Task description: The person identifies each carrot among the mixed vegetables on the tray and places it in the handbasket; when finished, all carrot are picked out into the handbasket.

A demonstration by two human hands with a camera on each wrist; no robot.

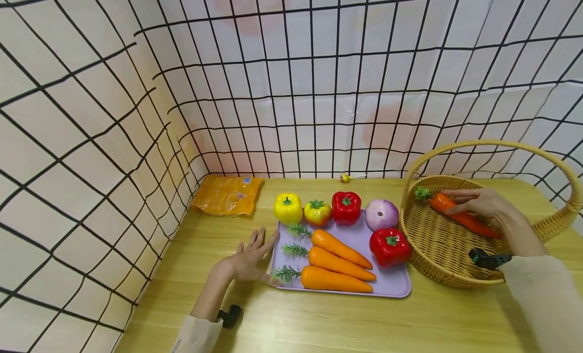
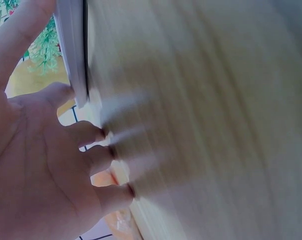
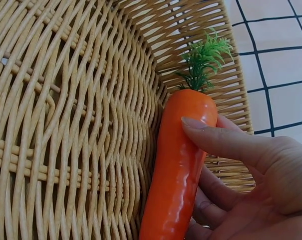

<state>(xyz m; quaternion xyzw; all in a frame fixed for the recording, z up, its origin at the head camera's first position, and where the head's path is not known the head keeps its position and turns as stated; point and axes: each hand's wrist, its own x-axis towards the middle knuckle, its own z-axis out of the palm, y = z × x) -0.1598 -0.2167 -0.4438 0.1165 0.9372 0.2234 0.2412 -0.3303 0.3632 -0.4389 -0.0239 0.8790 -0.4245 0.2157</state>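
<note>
My right hand [image 1: 485, 206] holds an orange-red toy carrot [image 3: 178, 155] with a green leafy top inside the wicker basket [image 1: 425, 246]. In the right wrist view the thumb lies over the carrot's thick end, with the other fingers behind it. At the left edge of the lilac tray [image 1: 387, 288], my left hand [image 1: 243, 262] rests with fingers spread, thumb by the tray's near corner and fingertips down on the table. Several items lie on the tray: three orange carrots [image 1: 339, 264] side by side and a red bell pepper [image 1: 390, 247] at its right.
Along the tray's far edge sit a yellow bell pepper [image 1: 288, 208], a red-yellow tomato [image 1: 317, 212], another red pepper [image 1: 346, 208] and a purple onion [image 1: 381, 214]. An orange packet [image 1: 227, 195] and a lollipop [image 1: 345, 178] lie farther back. The basket's handle [image 1: 483, 143] arches high.
</note>
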